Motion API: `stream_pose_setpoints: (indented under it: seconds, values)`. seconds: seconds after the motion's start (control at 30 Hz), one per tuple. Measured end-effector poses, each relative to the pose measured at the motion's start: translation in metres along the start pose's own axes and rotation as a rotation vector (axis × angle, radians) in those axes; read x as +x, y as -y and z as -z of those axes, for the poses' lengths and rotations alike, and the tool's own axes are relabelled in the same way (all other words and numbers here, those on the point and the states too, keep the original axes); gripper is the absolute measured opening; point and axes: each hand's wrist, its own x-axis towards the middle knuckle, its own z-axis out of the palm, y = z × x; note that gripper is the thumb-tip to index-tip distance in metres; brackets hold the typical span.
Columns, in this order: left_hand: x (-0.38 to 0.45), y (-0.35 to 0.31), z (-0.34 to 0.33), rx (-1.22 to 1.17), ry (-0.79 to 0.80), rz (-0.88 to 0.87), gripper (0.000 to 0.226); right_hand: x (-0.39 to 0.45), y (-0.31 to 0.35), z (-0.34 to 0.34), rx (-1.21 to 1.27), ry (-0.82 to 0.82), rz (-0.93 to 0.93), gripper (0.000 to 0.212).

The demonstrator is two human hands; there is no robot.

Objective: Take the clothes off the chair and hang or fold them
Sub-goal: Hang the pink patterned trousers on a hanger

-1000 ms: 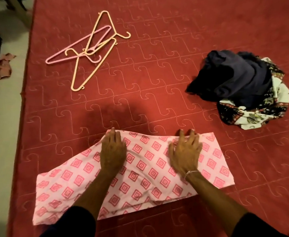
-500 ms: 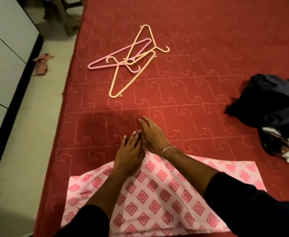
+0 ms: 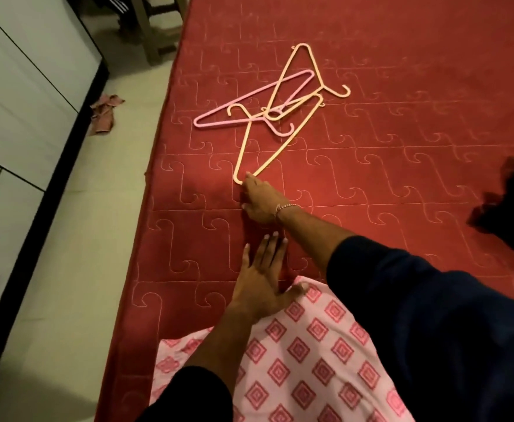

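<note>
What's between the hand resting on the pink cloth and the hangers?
Head view: the right hand, fingertips at the nearest hanger, over bare red bedcover, beyond the left hand.

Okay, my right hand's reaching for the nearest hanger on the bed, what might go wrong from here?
1. The cream hanger at your right hand is tangled with the pink hanger and another cream one; pulling may drag all three.
2. Your left hand rests only on the edge of the pink patterned cloth, so leaning further could shift its fold.
</note>
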Motion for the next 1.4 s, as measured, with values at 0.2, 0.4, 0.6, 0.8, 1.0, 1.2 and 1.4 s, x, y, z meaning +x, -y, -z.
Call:
stream_pose_setpoints:
  seconds: [0.2, 0.4, 0.6, 0.8, 1.0, 1.2, 1.4]
  values:
    - [0.004, 0.001, 0.0, -0.04, 0.001, -0.019, 0.105, -0.02, 0.0, -0.024, -0.024, -0.153, -0.039, 0.042]
    - [0.004, 0.003, 0.003, -0.073, -0.014, -0.027, 0.099, -0.069, -0.001, -0.024, -0.398, -0.092, -0.022, 0.023]
    - [-0.002, 0.001, 0.022, -0.025, 0.119, -0.016, 0.099, -0.135, 0.01, -0.015, -0.454, -0.214, 0.026, 0.046]
    - [-0.04, -0.047, 0.062, -0.058, -0.033, 0.109, 0.071, -0.214, 0.021, -0.033, -0.264, -0.293, 0.037, 0.043]
    - [-0.073, -0.036, 0.022, -0.178, -0.315, 0.232, 0.041, -0.294, 0.022, -0.081, -0.192, -0.514, 0.168, 0.023]
    - [-0.084, -0.062, 0.013, -1.194, -0.439, 0.627, 0.025, -0.36, 0.016, -0.123, -0.196, -0.404, 0.08, 0.017]
    - [-0.115, -0.056, 0.034, -2.205, -0.477, 0.748, 0.077, -0.38, -0.001, -0.144, -0.229, -0.275, 0.142, 0.021]
